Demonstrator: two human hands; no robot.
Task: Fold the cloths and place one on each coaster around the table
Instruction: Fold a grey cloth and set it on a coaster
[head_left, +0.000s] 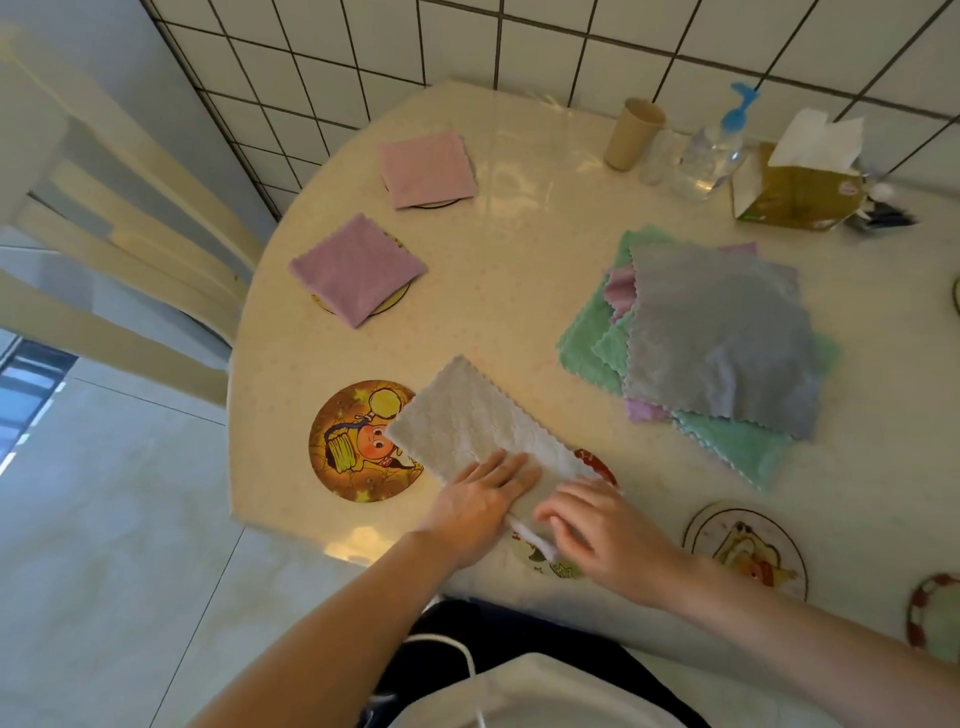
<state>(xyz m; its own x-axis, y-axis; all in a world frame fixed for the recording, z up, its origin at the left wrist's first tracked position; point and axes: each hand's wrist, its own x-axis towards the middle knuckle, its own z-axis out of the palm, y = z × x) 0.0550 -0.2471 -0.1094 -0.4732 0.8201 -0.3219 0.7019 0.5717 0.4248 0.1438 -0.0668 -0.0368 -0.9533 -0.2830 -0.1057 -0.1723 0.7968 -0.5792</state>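
A white cloth (467, 421), folded to a long strip, lies at the table's near edge, over a red-rimmed coaster (597, 462) and touching a yellow cartoon coaster (353, 441). My left hand (478, 504) presses flat on its near part. My right hand (608, 535) has its fingers curled at the cloth's near end; whether it grips the edge is blurred. A pink folded cloth (426, 169) and a purple folded cloth (358, 270) each lie on a coaster at the far left. A pile of unfolded cloths (717, 332), grey on top, lies at centre right.
Bare coasters lie at the near right (748, 545) and at the right edge (935, 613). A beige cup (631, 132), a pump bottle (714, 150) and a tissue box (795, 182) stand by the tiled wall. A chair (119, 244) stands left of the table.
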